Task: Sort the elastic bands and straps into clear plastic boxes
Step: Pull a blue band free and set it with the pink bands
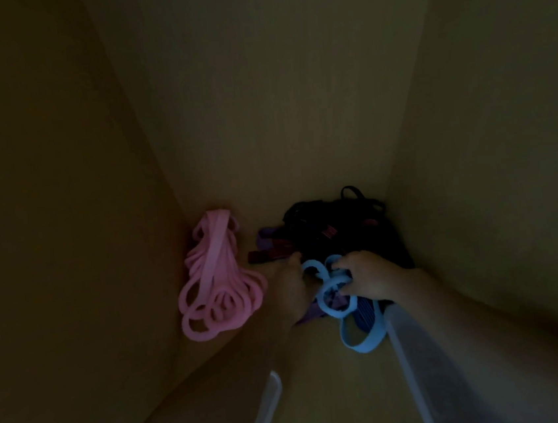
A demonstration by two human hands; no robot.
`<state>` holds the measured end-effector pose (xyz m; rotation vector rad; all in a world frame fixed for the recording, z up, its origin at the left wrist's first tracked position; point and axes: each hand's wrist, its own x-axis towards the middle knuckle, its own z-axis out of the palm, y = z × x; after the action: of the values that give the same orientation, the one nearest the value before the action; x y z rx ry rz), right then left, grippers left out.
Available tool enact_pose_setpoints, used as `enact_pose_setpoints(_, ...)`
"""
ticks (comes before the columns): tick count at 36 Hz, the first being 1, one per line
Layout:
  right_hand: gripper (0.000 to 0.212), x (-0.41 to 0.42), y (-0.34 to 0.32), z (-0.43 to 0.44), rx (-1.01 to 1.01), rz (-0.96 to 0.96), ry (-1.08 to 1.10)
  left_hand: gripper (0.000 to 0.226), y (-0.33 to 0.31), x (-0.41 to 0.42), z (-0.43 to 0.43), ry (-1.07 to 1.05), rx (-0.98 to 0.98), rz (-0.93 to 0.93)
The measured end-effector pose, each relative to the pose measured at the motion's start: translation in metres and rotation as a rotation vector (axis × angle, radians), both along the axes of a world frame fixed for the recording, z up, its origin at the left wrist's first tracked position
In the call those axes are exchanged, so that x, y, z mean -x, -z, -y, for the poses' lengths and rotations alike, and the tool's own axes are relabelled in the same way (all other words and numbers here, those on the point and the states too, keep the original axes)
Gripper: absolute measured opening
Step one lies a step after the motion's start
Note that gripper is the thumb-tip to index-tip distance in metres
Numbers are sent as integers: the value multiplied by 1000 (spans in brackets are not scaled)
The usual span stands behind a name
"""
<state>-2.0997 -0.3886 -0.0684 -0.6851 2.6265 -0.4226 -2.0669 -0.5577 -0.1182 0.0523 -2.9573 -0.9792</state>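
Observation:
The view is dim, looking down into a deep cardboard box. A bundle of pink elastic bands (214,283) lies against its left wall. A heap of black straps (337,225) with red tags fills the far right corner, with purple bands (310,313) under it. Both hands meet on a tangle of light blue bands (337,305) at the heap's near edge. My left hand (290,287) grips the blue loops from the left. My right hand (368,276) has its fingers curled through the loops from the right.
The tall brown walls (66,233) of the cardboard box close in on all sides. A clear plastic box (421,361) sits under my right forearm at the bottom of the view, its rims (267,409) showing pale. Bare cardboard floor lies between the pink bundle and the heap.

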Motion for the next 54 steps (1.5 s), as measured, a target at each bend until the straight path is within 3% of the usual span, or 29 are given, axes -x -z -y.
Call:
enact_pose_setpoints(2,15,1,5,2,3,2,-30,53,-3,6,-2,-3,6,74)
enact_pose_setpoints(6,17,10,1,2,154,28,74,33,-10,13,2,-5,-65,65)
enact_pose_setpoints(10,15,20,-29,2,407,46,183,12,-42,15,6,-30,-354,82)
enact_pose_setpoints(13,14,27,-55,2,578,35,265,16,-81,20,10,-23,-669,96)
enact_pose_setpoints(17,22,31,-85,6,792,14,324,18,-128,23,11,34,-771,21)
enact_pose_setpoints(22,25,26,-124,10,876,-56,244,16,-172,18,9,178,-751,-14)
enact_pose_setpoints(30,36,26,-179,23,1035,-193,188,16,-196,6,9,178,-863,-196)
enact_pose_setpoints(33,36,24,-206,31,1068,-249,158,6,-204,6,13,187,-911,-235)
enact_pose_setpoints(37,36,20,-243,42,1186,-302,148,15,-219,-1,17,278,-865,-258)
enact_pose_setpoints(43,35,9,-279,59,1314,-370,142,27,-230,-9,24,261,-802,-233)
enact_pose_setpoints(54,23,15,-271,89,1393,-283,281,18,-194,-33,67,121,-693,-15)
